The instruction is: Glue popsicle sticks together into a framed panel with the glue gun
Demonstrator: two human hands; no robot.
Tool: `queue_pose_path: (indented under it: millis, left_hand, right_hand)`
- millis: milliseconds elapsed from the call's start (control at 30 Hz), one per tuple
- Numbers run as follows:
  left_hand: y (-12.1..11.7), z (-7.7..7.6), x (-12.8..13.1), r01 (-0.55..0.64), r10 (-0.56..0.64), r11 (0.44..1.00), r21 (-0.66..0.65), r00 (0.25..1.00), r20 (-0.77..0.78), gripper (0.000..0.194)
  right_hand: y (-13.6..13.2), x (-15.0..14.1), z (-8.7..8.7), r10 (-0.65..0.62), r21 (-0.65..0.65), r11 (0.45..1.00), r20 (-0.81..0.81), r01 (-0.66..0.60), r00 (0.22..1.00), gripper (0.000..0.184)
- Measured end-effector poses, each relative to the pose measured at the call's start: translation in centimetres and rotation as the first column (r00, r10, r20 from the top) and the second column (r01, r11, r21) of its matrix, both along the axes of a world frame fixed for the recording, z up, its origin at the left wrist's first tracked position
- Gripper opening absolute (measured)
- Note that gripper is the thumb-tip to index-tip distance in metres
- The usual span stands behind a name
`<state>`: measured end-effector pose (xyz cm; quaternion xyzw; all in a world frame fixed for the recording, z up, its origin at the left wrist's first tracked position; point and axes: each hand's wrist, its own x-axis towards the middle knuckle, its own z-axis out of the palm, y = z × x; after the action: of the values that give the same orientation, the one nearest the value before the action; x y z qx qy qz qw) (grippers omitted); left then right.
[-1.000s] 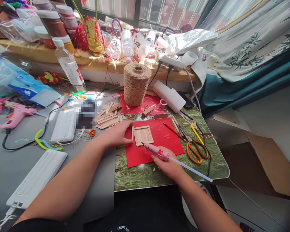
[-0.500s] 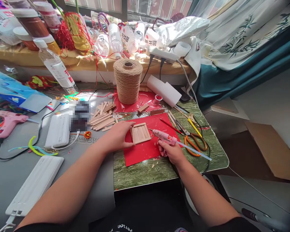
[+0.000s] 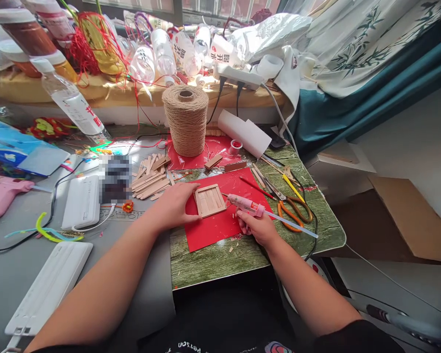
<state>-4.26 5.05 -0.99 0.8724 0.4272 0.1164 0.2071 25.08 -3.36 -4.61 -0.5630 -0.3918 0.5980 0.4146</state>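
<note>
A small square panel of craft sticks [image 3: 210,201] with raised strips along its edges lies on a red sheet [image 3: 202,238]. My left hand [image 3: 174,206] is at the panel's left side, thumb and fingertips at the two ends of a short craft stick [image 3: 197,204] set along that edge. My right hand [image 3: 259,228] is wrapped around a pink hot glue gun [image 3: 244,203]. Its nozzle points left, close to the panel's right edge, and a long clear glue stick [image 3: 294,226] sticks out of its back.
Loose craft sticks [image 3: 152,179] are piled left of a big twine spool [image 3: 186,122]. Orange-handled scissors [image 3: 290,215], a red pencil [image 3: 257,188] and a yellow tool [image 3: 293,189] lie to the right. Another pink glue gun [image 3: 7,193] and white power banks [image 3: 49,289] are on the left.
My left hand has brought the short craft stick against the panel's left edge. My right hand has drawn the glue gun back from over the panel to its right side.
</note>
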Motion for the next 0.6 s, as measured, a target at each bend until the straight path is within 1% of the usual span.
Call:
queue_pose_path:
  millis: [233, 433, 600]
  left_hand:
    - [0.24, -0.06, -0.34, 0.005, -0.005, 1.000, 0.022, 1.000, -0.003, 0.089]
    - [0.15, 0.09, -0.57, 0.006, -0.007, 1.000, -0.016, 1.000, -0.017, 0.093]
    - [0.00, 0.06, -0.23, 0.004, -0.005, 1.000, -0.029, 1.000, -0.019, 0.095]
  right_hand:
    - [0.00, 0.03, -0.17, 0.005, 0.005, 1.000, 0.007, -0.005, 1.000, 0.040]
    - [-0.01, 0.16, -0.01, 0.048, 0.022, 0.999, 0.001, -0.048, 0.999, 0.044]
    - [-0.01, 0.18, 0.09, 0.031, 0.020, 0.999, 0.014, -0.031, 0.999, 0.040]
